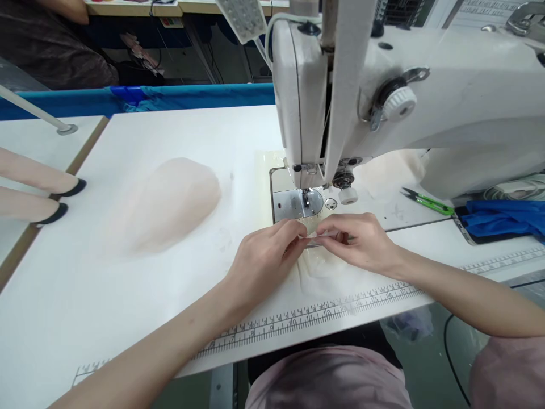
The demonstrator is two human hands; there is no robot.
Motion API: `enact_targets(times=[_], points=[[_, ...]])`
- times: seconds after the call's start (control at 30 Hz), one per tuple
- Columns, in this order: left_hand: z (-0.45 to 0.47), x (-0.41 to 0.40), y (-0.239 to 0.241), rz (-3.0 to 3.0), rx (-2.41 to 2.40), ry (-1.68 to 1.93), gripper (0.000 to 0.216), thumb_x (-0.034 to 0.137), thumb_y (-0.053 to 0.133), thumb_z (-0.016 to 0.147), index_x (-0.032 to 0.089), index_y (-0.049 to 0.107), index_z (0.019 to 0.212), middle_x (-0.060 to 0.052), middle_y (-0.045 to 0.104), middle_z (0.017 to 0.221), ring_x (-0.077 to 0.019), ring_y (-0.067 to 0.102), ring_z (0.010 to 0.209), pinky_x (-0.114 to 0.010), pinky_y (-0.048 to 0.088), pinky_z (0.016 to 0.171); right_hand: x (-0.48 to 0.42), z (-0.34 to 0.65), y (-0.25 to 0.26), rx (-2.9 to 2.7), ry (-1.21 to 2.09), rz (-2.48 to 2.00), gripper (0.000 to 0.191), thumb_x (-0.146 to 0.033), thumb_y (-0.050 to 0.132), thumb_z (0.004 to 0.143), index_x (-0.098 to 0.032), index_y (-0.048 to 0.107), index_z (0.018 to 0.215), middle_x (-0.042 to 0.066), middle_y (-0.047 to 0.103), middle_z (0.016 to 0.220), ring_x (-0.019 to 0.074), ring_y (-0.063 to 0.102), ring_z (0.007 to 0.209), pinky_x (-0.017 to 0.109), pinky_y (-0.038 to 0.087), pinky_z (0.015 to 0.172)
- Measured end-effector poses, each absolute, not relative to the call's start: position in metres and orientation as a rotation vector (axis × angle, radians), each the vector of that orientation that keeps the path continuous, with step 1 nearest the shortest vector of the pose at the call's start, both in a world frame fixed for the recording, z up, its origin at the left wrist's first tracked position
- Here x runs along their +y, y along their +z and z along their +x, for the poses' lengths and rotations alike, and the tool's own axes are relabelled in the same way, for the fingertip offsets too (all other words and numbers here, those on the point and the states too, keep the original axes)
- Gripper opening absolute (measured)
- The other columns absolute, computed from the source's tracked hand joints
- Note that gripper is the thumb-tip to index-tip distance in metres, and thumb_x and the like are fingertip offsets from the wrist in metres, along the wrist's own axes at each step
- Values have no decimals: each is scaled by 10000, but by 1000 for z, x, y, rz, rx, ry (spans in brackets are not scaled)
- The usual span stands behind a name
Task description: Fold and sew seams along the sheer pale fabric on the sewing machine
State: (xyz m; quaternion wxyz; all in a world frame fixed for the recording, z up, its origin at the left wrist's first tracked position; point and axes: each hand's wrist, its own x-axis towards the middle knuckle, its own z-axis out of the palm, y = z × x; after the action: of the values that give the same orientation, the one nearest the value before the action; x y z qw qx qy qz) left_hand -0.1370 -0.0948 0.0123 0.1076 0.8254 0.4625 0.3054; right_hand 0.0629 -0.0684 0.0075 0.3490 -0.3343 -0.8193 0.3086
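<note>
We pinch the sheer fabric (323, 267) shut between left hand (264, 255) and right hand (361, 238), near the bench front edge; we keep edges matched, fingers clear of the needle (305, 196)

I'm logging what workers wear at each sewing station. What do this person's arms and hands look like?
Both forearms are bare, with no sleeves showing. The left hand and right hand wear no gloves, and no rings, watch or bracelets show. Nails look short and unpainted.
</note>
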Motion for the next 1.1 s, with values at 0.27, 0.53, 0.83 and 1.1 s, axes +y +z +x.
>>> enact_targets(times=[0.27,0.53,0.83,1.1], points=[[-139,-93,8,2744,1258,1069,92,115,523,906,183,494,852,41,553,642,-79,475,522,-200,375,489,-69,65,5,-2138,684,-782,144,-150,560,870,-186,590,1006,-9,678,846,51,578,538,160,476,490],[-139,-93,5,2724,1229,1124,80,125,545,898,178,503,855,48,539,643,-76,475,523,-192,365,479,-69,65,3,-2113,652,-744,155,-146,570,872,-186,564,1022,-2,692,886,41,574,508,145,467,450],[-139,-93,5,2692,1213,1123,78,114,538,899,171,509,855,43,543,655,-73,472,537,-188,370,489,-69,65,3,-2130,630,-711,141,-144,557,879,-177,558,1017,4,669,881,49,587,548,151,465,475],[-139,-93,5,2694,1212,1137,78,116,531,907,171,510,855,43,548,657,-69,468,531,-190,361,485,-70,64,4,-2148,666,-714,165,-102,558,857,-180,576,1001,1,688,878,62,610,602,155,468,495]])
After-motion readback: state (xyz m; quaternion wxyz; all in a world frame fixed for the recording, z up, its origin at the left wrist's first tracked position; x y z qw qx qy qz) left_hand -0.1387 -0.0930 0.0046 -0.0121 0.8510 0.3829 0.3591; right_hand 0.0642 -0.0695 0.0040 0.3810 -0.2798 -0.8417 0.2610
